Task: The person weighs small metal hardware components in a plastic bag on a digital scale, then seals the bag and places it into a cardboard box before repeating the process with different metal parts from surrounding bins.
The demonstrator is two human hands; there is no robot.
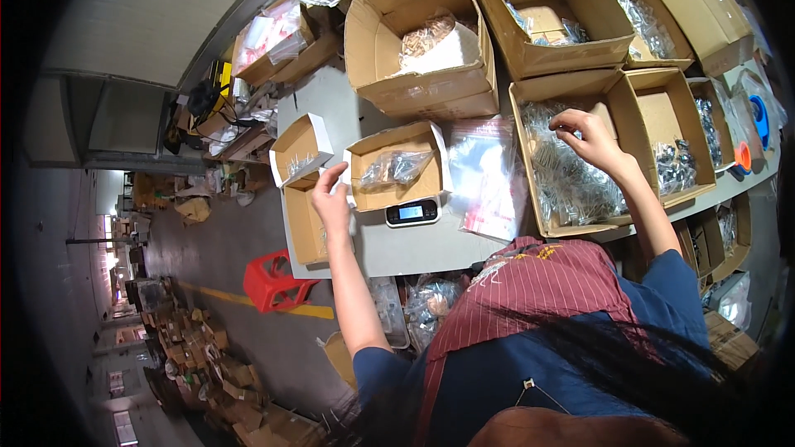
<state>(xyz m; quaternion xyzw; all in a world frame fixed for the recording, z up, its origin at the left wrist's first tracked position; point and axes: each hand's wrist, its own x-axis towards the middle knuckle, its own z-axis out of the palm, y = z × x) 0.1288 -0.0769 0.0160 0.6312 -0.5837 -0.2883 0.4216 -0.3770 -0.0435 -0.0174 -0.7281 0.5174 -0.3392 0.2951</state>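
apron: striped red cloth point(542, 294) over a blue top, seen closest to cam at lower frame, dark hair beside it.
L hand: left hand point(331, 199) raised at the table's left edge, just beside the small carton on the scale; fingers apart, thumb and index curled, nothing clearly gripped.
R hand: right hand point(590, 136) held over the big carton of clear packets point(563, 174); fingertips pinched together, what's pinched can't be told.
scale: digital scale point(412, 212) set near the table's front edge, display lit; small carton point(396, 167) sat on it, a bagged lot of small parts inside.
zip bags: stack of clear bags point(489, 178) laid flat btwn scale and big carton, lower corner reaching the front edge.
table: grey top point(406, 248), bare strip only in front of the scale; rest packed w/ open cartons edge to edge.
L side: two open cartons point(302, 174) overhanging the table's left edge.
floor: red stool point(272, 280) near a yellow line, well apart from the table; open floor left of it, carton scrap piled further out.
far R: blue tape roll point(760, 116) at the table's right end.
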